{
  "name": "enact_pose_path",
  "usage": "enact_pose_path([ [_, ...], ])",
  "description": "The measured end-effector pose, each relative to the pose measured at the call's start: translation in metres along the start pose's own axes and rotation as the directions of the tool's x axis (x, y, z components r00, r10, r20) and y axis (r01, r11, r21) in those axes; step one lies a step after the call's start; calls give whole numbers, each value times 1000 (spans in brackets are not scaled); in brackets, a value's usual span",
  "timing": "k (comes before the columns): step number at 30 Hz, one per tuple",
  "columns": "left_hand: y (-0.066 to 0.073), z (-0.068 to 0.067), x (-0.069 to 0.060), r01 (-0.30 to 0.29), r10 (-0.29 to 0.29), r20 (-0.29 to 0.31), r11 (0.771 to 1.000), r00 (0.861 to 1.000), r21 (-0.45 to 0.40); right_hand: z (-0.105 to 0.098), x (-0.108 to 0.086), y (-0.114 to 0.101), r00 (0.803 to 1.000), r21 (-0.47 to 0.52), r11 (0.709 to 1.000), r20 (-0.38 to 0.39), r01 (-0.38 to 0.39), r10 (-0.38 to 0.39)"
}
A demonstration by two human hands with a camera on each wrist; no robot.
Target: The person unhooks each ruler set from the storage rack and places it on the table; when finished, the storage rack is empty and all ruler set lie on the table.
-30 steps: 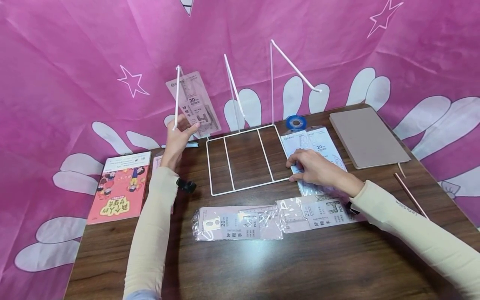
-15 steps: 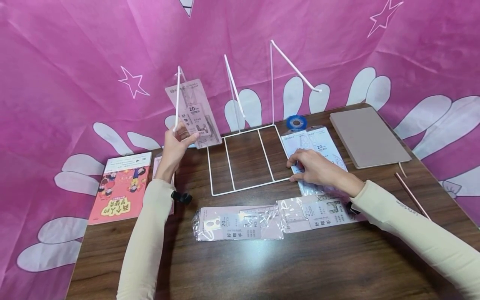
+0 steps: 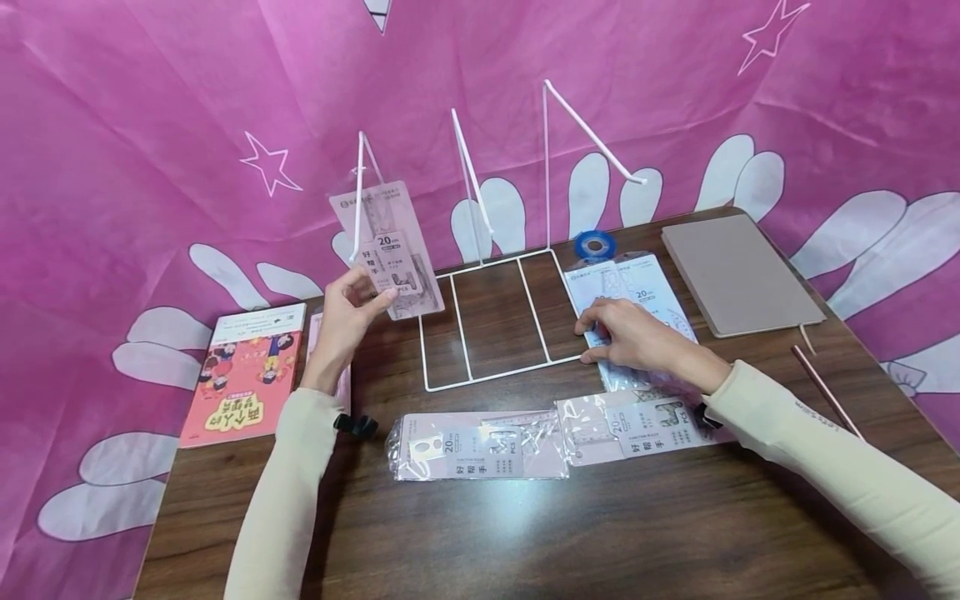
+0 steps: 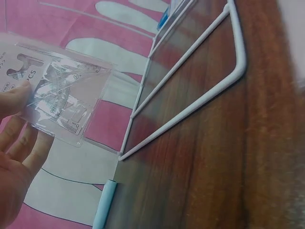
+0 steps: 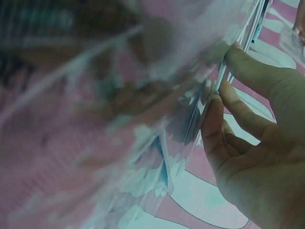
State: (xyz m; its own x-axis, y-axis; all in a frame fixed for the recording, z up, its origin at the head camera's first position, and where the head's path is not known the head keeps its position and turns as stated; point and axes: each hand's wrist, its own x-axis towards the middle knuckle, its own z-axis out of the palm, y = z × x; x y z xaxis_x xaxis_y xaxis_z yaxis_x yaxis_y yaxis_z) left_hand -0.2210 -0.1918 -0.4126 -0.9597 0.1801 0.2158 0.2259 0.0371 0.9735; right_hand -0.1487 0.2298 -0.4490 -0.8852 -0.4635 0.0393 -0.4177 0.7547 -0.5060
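My left hand (image 3: 347, 312) pinches a pale pink carded ruler set (image 3: 396, 250) between thumb and fingers, tilted in front of the left prong of a white wire rack (image 3: 501, 375). A clear tab at the card's top is around or beside that prong; I cannot tell which. In the left wrist view, the ruler set (image 4: 62, 95) shows clear rulers and a protractor. My right hand (image 3: 630, 337) has its fingertips curled at the rack's right front corner, seemingly pinching the wire, above the edge of blue-white packaged ruler sets (image 3: 652, 292). The exact contact is partly hidden.
Two pink ruler packs, a left one (image 3: 480, 450) and a right one (image 3: 633, 429), lie before the rack. Blue tape (image 3: 595, 245) sits behind the right hand. A grey notebook (image 3: 738, 275) and pen (image 3: 825, 390) lie right; a red book (image 3: 243, 375) lies left.
The left hand has brought the pink ruler set lower and toward the front, away from the top of the left prong. The right hand has stayed in place.
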Motion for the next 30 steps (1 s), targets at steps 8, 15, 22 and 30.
enact_pose_path([
  [8, 9, 2, -19, 0, 0, 13, 1000, 1000, 18, -1, -1, -1, 1000, 4, 1000, 7, -8, 8],
  [15, 11, 2, -34, -12, 11, 16, 1000, 1000, 14, -1, 0, -1, 1000, 5, 1000, 5, -9, 9],
  [22, 13, 1, -44, -21, 21, 25, 1000, 999, -4, 0, 0, 0, 1000, 5, 1000, 6, -15, 15],
  [30, 16, 2, -57, 12, -13, 45, 1000, 999, 20, 0, 0, 0, 1000, 11, 1000, 8, -16, 16],
])
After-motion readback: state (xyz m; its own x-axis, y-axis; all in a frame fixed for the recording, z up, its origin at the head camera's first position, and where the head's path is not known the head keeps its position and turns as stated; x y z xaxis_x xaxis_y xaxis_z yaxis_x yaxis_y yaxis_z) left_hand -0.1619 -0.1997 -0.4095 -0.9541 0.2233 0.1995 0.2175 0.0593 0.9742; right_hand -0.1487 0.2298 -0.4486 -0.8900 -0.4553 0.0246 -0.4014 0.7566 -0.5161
